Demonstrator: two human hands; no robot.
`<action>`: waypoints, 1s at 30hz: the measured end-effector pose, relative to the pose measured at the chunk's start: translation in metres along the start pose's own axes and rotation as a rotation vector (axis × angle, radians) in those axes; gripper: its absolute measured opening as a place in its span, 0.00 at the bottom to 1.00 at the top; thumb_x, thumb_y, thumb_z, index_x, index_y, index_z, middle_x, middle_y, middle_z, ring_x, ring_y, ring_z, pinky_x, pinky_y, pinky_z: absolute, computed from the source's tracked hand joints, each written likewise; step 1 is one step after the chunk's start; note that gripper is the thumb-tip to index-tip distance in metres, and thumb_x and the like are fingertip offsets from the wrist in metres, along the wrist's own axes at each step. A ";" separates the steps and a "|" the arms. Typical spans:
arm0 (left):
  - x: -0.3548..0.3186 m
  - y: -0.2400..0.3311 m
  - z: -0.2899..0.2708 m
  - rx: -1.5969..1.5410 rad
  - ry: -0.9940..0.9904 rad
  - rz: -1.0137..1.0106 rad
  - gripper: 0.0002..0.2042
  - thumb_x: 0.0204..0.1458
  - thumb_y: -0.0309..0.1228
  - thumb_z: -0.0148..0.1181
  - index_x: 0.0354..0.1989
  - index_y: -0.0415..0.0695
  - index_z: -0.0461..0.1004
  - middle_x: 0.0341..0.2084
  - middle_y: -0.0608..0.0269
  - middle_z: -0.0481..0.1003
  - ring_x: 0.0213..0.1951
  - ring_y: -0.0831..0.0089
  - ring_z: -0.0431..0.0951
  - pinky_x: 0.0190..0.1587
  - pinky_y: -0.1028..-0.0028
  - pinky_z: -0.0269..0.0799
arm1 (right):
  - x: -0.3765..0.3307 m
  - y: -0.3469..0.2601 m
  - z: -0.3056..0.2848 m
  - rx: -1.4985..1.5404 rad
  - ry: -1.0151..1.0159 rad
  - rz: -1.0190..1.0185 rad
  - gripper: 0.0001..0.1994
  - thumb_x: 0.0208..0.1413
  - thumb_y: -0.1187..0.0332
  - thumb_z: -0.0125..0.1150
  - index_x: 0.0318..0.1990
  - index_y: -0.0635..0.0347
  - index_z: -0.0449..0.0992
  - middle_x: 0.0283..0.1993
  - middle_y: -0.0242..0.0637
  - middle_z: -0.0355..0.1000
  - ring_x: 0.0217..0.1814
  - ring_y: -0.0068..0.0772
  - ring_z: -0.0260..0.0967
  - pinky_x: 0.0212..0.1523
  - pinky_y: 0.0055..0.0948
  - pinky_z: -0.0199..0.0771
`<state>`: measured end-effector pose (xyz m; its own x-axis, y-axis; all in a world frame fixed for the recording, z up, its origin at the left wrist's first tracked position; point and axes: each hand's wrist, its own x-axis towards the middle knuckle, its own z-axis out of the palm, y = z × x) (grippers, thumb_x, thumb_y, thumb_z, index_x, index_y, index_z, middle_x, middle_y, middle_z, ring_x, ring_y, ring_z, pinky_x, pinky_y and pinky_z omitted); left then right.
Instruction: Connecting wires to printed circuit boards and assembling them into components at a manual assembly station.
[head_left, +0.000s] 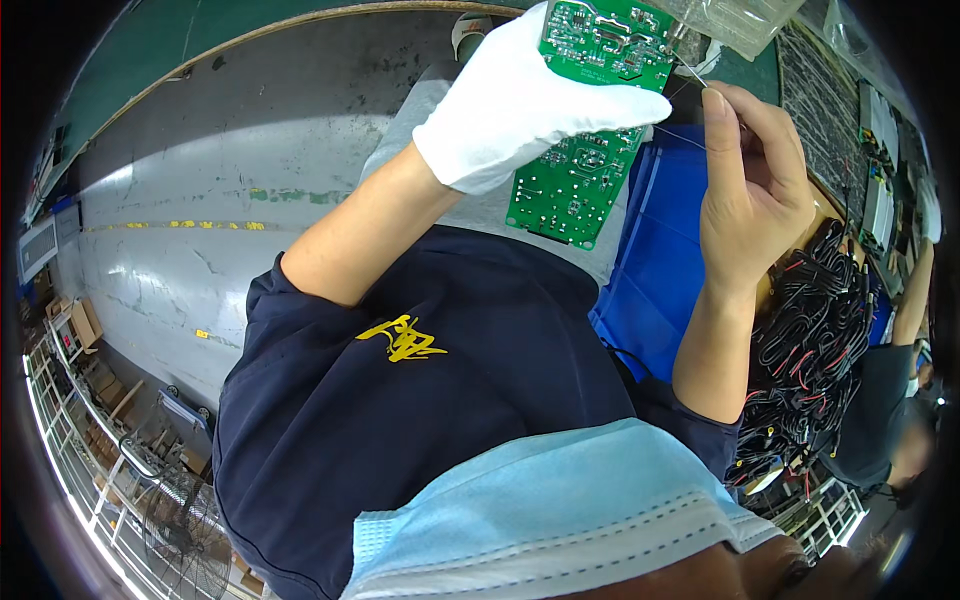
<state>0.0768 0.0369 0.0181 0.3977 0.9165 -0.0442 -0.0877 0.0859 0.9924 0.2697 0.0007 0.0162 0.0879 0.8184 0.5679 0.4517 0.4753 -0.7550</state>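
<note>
My left hand (520, 105), in a white glove, grips a green circuit board (585, 180) with the thumb lying across its face. Rows of solder joints and small parts show on that face, and the board's top runs out of view. My right hand (755, 185) is bare and closed in a pinch close to the board's right edge. Between its thumb and forefinger is a thin silvery wire (692, 72), which slants up toward a small metal part (677, 38) at the board's upper right edge. Whether wire and board touch, I cannot tell.
A clear plastic piece (735, 22) hangs over the upper right. Below the board stands a blue bin (655, 250). Bundled black cables (810, 345) with red ends are heaped to the right. Beyond them, a co-worker's arm (912, 290) reaches out. Grey floor (200, 220) lies left.
</note>
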 end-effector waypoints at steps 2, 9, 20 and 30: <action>0.000 0.001 0.000 0.012 0.002 0.010 0.21 0.47 0.29 0.72 0.48 0.38 0.71 0.40 0.64 0.77 0.42 0.78 0.76 0.46 0.75 0.73 | 0.002 -0.002 0.001 -0.025 -0.004 -0.016 0.06 0.53 0.79 0.68 0.38 0.65 0.82 0.30 0.27 0.70 0.26 0.11 0.58 0.25 0.13 0.55; 0.005 -0.014 -0.005 0.411 -0.022 0.647 0.20 0.47 0.29 0.72 0.47 0.38 0.72 0.39 0.64 0.77 0.41 0.78 0.76 0.45 0.76 0.73 | 0.004 -0.004 0.005 -0.121 0.000 -0.082 0.07 0.50 0.79 0.69 0.38 0.62 0.83 0.28 0.29 0.70 0.24 0.13 0.58 0.24 0.15 0.57; 0.001 -0.004 0.001 -0.181 -0.031 0.005 0.21 0.47 0.26 0.71 0.50 0.38 0.72 0.40 0.64 0.79 0.40 0.80 0.78 0.42 0.78 0.75 | 0.005 -0.003 0.007 -0.178 -0.022 -0.122 0.09 0.49 0.80 0.69 0.39 0.61 0.83 0.31 0.33 0.74 0.26 0.17 0.67 0.28 0.17 0.67; -0.003 -0.008 0.002 -0.364 -0.030 -0.060 0.20 0.48 0.25 0.70 0.49 0.38 0.72 0.40 0.65 0.79 0.39 0.82 0.77 0.39 0.80 0.75 | -0.004 -0.003 0.003 -0.072 0.023 -0.041 0.09 0.52 0.82 0.64 0.41 0.66 0.81 0.33 0.32 0.75 0.29 0.22 0.71 0.31 0.18 0.70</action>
<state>0.0782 0.0325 0.0110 0.4382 0.8942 -0.0919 -0.3808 0.2772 0.8821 0.2657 -0.0029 0.0149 0.0879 0.7907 0.6059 0.5177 0.4834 -0.7059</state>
